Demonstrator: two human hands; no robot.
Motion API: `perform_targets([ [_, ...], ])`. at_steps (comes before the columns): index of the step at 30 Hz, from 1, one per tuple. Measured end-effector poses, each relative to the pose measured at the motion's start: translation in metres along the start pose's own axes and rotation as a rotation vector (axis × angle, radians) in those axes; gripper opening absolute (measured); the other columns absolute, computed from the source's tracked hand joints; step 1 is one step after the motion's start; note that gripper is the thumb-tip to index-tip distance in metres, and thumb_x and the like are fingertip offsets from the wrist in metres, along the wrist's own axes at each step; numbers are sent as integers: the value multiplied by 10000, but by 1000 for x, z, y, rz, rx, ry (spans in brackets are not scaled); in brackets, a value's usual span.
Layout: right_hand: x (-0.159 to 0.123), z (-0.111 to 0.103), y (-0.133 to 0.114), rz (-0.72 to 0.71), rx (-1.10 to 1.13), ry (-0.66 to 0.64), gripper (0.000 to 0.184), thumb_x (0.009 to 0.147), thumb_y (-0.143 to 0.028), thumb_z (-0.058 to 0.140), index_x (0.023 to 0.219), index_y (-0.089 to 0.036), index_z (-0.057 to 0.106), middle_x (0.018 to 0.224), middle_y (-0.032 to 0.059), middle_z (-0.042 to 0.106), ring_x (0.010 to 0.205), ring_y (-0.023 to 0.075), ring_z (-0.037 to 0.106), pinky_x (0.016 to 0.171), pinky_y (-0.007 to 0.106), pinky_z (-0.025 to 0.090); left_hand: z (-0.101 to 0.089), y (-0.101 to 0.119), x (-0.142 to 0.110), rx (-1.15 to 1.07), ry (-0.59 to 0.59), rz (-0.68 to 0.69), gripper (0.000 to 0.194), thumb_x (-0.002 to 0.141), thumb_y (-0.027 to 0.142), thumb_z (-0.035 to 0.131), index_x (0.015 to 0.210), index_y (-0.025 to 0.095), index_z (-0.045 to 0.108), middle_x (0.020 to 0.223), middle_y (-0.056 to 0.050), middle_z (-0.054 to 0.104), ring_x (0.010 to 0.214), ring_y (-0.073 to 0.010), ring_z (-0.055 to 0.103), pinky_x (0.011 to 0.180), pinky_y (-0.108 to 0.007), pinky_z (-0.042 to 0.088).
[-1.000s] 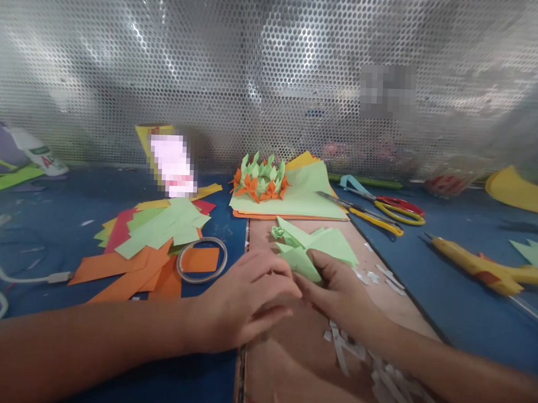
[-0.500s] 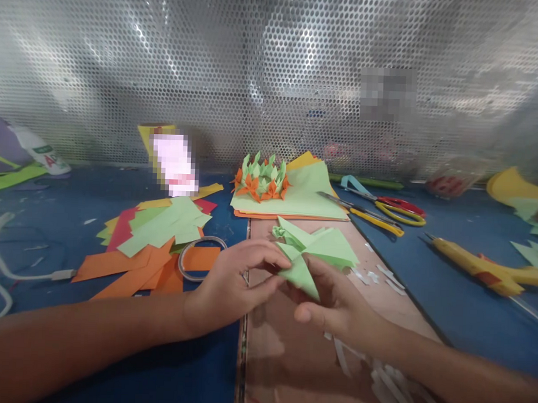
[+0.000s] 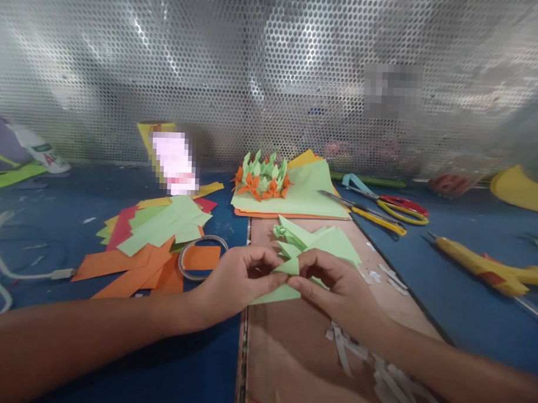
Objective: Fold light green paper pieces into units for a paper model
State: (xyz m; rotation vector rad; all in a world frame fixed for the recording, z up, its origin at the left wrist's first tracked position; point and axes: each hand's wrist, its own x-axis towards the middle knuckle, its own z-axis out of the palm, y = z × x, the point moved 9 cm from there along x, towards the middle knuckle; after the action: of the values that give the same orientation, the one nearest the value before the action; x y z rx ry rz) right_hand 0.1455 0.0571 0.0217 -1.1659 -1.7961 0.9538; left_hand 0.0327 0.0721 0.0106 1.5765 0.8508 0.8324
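Turned since the earlier frame: green paper (image 3: 280, 294), pinched by left hand (image 3: 240, 277) and right hand (image 3: 342, 281) over brown board (image 3: 285, 358); folding looks unfinished; orange-and-green paper ring (image 3: 252, 185) behind looks complete.

A white cable (image 3: 62, 275) lies left; a bottle (image 3: 47, 152) beyond.

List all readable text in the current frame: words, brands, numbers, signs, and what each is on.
"A": red letter on the white bottle; rest of its label too blurred.
Unreadable: phone screen, pixelated.
Unreadable: blue mark at the perforated panel, too small.
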Motion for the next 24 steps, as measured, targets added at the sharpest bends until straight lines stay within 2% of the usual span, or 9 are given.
perform_targets([
  [3,-2,-3,-4,-50,-24,32,143,777,-307,599,715,-183,562,673,7,559,634,134,513,600,258,414,0,6,-2,-20,17,51,187,720,257,656,672,143,516,677,25,532,597,-68,466,554,-190,383],
  [6,-3,-6,-5,-74,12,44,183,777,-305,600,656,-182,538,662,7,558,635,136,517,613,263,415,6,5,-3,-28,-22,19,198,721,260,651,672,145,498,667,26,518,577,-66,453,537,-192,376],
  [11,1,-3,6,43,116,6,215,783,-327,595,664,-180,490,614,-28,491,565,99,449,531,222,382,8,-5,-2,-71,-66,-83,174,732,267,630,708,147,506,631,45,482,537,-56,415,513,-188,350],
  [13,2,0,7,42,97,-15,151,802,-302,575,744,-185,498,624,-35,470,557,93,443,519,213,388,6,-8,0,-82,-51,-100,183,737,263,621,687,152,484,599,63,435,511,-47,369,491,-181,318],
  [15,2,-2,0,-52,63,13,112,813,-244,560,905,-205,509,691,-26,485,602,103,480,562,224,430,6,-9,1,-101,-42,-102,187,739,234,609,672,157,452,594,73,405,507,-42,346,486,-175,297],
  [18,-3,-8,-16,-248,-35,85,332,813,-170,546,1120,-265,465,841,4,522,697,122,523,648,258,474,8,-7,2,-118,-60,-89,170,749,189,583,682,159,430,605,75,399,524,-39,349,499,-171,285],
  [20,-7,-10,-25,-346,-158,101,357,812,-149,545,1136,-282,477,873,10,537,729,130,529,670,267,472,9,-6,2,-118,-75,-87,131,759,187,570,716,153,451,624,67,424,541,-41,370,513,-172,290],
  [24,-11,-16,-37,-441,-364,151,239,800,-139,561,1013,-243,528,816,5,578,721,136,542,672,266,456,3,-8,2,-73,-27,-111,105,757,213,577,762,134,507,664,41,476,569,-51,415,534,-179,319],
])
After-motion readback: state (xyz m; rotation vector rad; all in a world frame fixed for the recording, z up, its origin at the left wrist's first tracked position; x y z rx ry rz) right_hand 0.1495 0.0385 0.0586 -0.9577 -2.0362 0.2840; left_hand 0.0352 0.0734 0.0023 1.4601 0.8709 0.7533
